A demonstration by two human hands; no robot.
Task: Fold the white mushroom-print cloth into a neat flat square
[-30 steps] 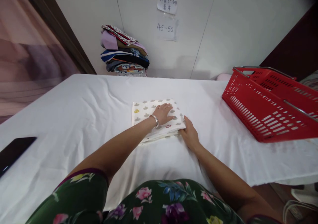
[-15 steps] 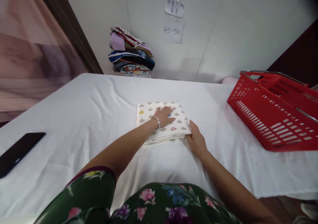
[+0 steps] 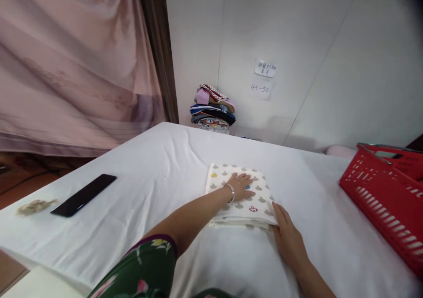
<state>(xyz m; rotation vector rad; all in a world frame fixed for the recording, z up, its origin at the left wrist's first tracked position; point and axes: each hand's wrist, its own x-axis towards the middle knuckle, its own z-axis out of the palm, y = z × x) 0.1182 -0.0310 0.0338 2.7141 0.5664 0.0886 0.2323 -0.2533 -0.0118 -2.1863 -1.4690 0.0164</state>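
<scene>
A folded white cloth (image 3: 238, 212) printed with grey shapes and a few coloured outlines lies in layers on the white-covered table. Pressed flat on its top is my left hand (image 3: 239, 186), fingers spread, a silvery bracelet at the wrist. At the cloth's near right corner, my right hand (image 3: 289, 237) pinches the edge, the thumb on top and the other fingers partly hidden beneath or behind it.
A red plastic basket (image 3: 385, 205) stands on the right. To the left lie a black phone (image 3: 84, 195) and a small beige tangled thing (image 3: 36, 206). A stack of folded fabrics (image 3: 213, 109) rises behind the table's far edge, and a pink curtain (image 3: 109, 73) hangs at left.
The camera has turned left and upward, so the scene sits further right and lower. The beige thing has come into view. Both hands keep about the same places on the cloth.
</scene>
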